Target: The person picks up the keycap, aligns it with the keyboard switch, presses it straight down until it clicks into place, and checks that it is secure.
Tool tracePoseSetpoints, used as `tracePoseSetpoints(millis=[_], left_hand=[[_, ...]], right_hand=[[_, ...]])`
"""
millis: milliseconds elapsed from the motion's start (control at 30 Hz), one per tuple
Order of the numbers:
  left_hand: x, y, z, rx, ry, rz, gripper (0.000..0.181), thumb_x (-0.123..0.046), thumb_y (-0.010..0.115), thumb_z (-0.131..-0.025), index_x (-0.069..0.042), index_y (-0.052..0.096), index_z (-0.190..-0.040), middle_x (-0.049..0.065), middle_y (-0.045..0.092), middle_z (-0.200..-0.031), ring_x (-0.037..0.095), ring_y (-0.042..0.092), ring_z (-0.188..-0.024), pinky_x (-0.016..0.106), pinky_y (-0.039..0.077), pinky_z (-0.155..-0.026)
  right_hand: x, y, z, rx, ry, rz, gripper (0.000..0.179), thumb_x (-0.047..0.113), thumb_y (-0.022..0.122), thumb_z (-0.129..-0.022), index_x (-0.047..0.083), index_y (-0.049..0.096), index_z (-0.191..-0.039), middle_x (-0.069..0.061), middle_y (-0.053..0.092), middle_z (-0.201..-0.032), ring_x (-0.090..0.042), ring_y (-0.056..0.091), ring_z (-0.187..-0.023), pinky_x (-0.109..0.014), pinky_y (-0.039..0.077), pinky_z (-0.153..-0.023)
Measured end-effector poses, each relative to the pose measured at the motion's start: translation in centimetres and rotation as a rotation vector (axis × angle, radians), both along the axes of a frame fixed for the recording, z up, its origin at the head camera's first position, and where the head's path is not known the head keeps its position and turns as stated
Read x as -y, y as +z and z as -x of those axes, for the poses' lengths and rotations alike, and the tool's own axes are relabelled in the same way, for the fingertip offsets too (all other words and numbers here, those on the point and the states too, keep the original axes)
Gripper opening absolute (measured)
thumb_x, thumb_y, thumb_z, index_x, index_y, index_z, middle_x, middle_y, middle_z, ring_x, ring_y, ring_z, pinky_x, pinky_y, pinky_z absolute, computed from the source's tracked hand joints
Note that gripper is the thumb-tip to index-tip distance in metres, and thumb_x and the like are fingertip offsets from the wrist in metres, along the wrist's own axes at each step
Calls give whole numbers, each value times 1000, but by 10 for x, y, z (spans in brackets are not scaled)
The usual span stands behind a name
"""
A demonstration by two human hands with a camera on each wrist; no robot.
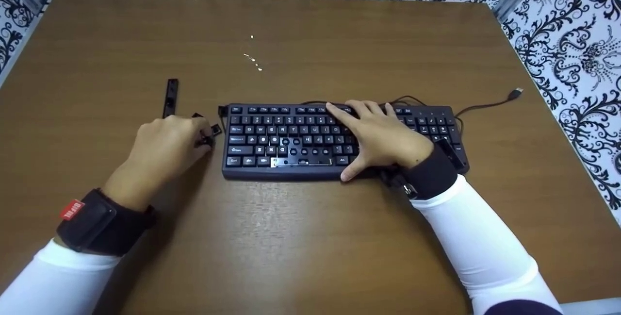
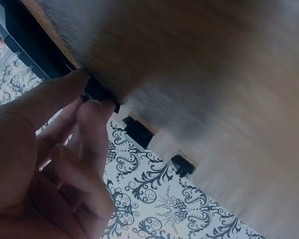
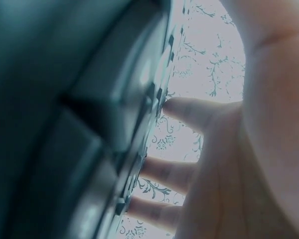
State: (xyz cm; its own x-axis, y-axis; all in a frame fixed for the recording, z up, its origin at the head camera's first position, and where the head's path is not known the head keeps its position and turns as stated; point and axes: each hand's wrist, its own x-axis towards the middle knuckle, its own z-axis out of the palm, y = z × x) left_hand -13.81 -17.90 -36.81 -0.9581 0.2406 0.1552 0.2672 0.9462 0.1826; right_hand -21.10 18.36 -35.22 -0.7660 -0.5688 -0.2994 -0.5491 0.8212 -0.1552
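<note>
At the far left, your white sleeve [image 1: 58, 281] runs into a black wristband [image 1: 97, 223] with a red tag [image 1: 72, 209]. Beyond your knuckles, a long black bar [image 1: 170, 97] lies on the brown tabletop [image 1: 291, 247], pointing away from you. Your left hand [image 1: 167, 138] is next; its grip is pinched, thumb and finger together on a small black piece [image 1: 206, 139]. You have other small black pieces [image 1: 216, 129] right by those fingertips, one partly hidden by your hand.

Just to the right is the black keyboard [image 1: 291, 130], flat on the tabletop with its long side toward you. Its lower middle has several bare key positions [image 1: 305, 151], and a long slot [image 1: 303, 161] beneath them has no key on it. Your right hand [image 1: 381, 135] lies across the keyboard, its grip spread apart: the thumb reaches the near edge, the fingers the far one. A dark cable [image 1: 480, 107] shows behind the keyboard and ends at the far right in a plug [image 1: 515, 94].
</note>
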Motion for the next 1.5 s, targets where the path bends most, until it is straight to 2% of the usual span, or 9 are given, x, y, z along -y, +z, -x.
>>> tracePoseSetpoints(millis=[200,300,433,533,700,800,967,1267,1500], left_hand=[[-1,7,0,-42,-3,-41,17,-12,79,-81,-8,73,-96,13,74,-83,37,69,-70,54,51,-51],[-8,14,-1,-64,-14,-81,16,-14,78,-82,-12,74,-98,11,75,-91,37,70,-75,56,51,-55],[-24,22,-2,-89,-74,-117,19,-10,75,-81,-13,75,-100,9,74,-98,34,70,-78,53,53,-57],[-38,25,-3,-88,-139,-129,21,-5,73,-80,-10,74,-100,9,73,-98,29,70,-75,45,54,-54],[-66,29,0,-39,-220,-147,23,-8,76,-80,-11,74,-103,7,73,-98,24,69,-75,38,55,-55],[-82,29,3,-3,-250,-152,23,-13,79,-81,-12,74,-103,6,73,-99,24,70,-80,37,58,-62],[-100,25,10,38,-262,-131,19,-16,80,-82,-12,75,-99,6,75,-99,23,71,-81,36,61,-69],[-115,16,16,42,-261,-80,15,-11,78,-79,-11,76,-94,7,75,-93,28,73,-82,44,60,-70],[-121,14,19,65,-256,-74,14,-7,73,-79,-11,76,-92,7,74,-92,29,72,-82,46,60,-68]], right_hand=[[1,0,1,0,0,-6,139,72,85,-53,35,6,-161,-15,20,-163,-42,20,-149,-77,11,-114],[1,1,2,-9,5,-9,139,72,85,-52,35,6,-161,-16,21,-163,-43,21,-149,-77,12,-114],[1,0,2,-11,7,-10,140,71,85,-52,35,6,-161,-16,21,-163,-42,21,-149,-77,13,-113],[2,-1,1,-7,7,-7,140,72,86,-52,35,6,-161,-15,21,-163,-42,20,-149,-77,12,-114],[1,0,1,-16,1,-4,140,71,86,-51,34,6,-161,-16,22,-163,-42,22,-149,-77,13,-114],[1,0,0,-18,-10,-10,141,71,86,-51,34,6,-161,-16,22,-163,-42,22,-149,-77,11,-114],[1,0,-1,-32,-1,-24,142,73,85,-50,32,6,-161,-17,23,-163,-43,24,-148,-75,9,-116],[0,-2,-1,-41,14,-19,141,74,84,-51,33,7,-161,-17,25,-162,-43,25,-148,-73,12,-117],[0,-2,0,-29,10,-4,141,73,85,-51,33,7,-161,-16,24,-162,-42,24,-148,-71,11,-118]])
